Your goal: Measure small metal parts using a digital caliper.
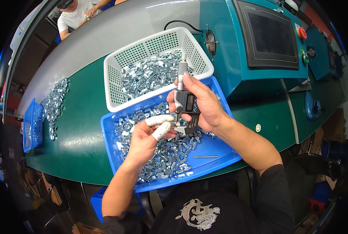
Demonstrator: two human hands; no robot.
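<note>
My right hand grips a digital micrometer with a dark body, a small display and a silver thimble pointing away from me. The thumb lies along the thimble. My left hand has white coverings on its thumb and forefinger. Those two fingers are pinched together at the micrometer's jaws on a small metal part, mostly hidden by the fingertips. Both hands are above a blue tray holding many shiny metal sleeves. A thin metal rod lies in its right side.
A white perforated basket of similar parts stands behind the tray. Far left are a loose pile and a small blue basket. A teal machine with a screen stands right. Another person sits across the green table.
</note>
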